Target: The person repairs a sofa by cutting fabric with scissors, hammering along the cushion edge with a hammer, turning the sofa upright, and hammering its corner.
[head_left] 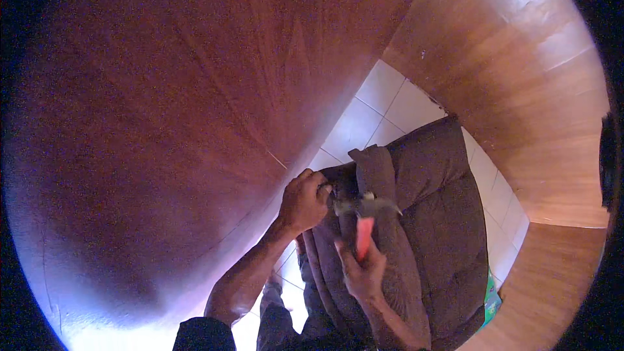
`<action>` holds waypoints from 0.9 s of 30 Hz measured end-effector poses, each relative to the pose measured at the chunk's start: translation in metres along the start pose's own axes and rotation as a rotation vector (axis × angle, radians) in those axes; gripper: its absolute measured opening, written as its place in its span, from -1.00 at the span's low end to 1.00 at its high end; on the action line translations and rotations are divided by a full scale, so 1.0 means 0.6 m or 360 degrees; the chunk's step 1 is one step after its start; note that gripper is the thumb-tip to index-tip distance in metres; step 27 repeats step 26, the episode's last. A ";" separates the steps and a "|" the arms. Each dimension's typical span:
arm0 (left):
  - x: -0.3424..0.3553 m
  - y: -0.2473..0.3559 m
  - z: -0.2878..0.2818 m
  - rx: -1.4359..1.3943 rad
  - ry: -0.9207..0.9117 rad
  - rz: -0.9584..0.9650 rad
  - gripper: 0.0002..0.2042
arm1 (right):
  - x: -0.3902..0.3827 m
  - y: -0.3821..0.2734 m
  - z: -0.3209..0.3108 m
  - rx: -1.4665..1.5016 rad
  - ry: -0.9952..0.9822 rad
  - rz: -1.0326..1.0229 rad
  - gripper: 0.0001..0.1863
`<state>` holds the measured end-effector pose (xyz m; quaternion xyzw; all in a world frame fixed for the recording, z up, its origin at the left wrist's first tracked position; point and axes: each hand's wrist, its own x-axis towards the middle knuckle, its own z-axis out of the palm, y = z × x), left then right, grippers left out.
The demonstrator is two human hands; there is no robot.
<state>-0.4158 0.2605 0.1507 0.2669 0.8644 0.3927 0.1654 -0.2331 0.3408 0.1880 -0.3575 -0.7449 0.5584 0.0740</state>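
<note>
A claw hammer point(365, 234) with a red handle is in my right hand point(364, 272), its fingers wrapped round the grip. The grey hammer head is slightly smeared by motion, and it lies just right of my left hand point(303, 200). That hand is closed, fingertips pinched at the edge of a large reddish-brown wooden panel point(195, 91). Something small and dark sits at those fingertips, too unclear to name. Beneath the hammer spreads a dark brown padded fabric piece point(442, 221), like a seat cushion, with a fold of cloth running along it.
White floor tiles point(354, 123) show between the panel and the cushion. Lighter wooden panels point(513, 104) rise along the right side. A green packet-like item point(492, 302) lies at the lower right, partly hidden by the cushion. My legs point(276, 325) stand at the bottom.
</note>
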 end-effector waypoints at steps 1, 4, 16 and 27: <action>-0.001 -0.001 -0.001 -0.0068 0.0033 0.0008 -0.84 | 0.018 -0.007 0.013 -0.0005 0.0003 0.0001 -0.69; -0.002 -0.016 0.004 -0.0113 0.0103 0.0068 -0.85 | 0.079 -0.039 0.047 -0.0191 -0.0109 -0.0088 -0.68; -0.041 -0.047 0.027 -0.0297 0.0315 0.0030 -0.78 | 0.113 -0.061 0.053 -0.0647 -0.0364 -0.0063 -0.54; -0.130 -0.048 0.079 0.0018 0.0598 0.0327 -0.60 | 0.126 -0.031 0.041 -0.0495 -0.0337 -0.0175 -0.67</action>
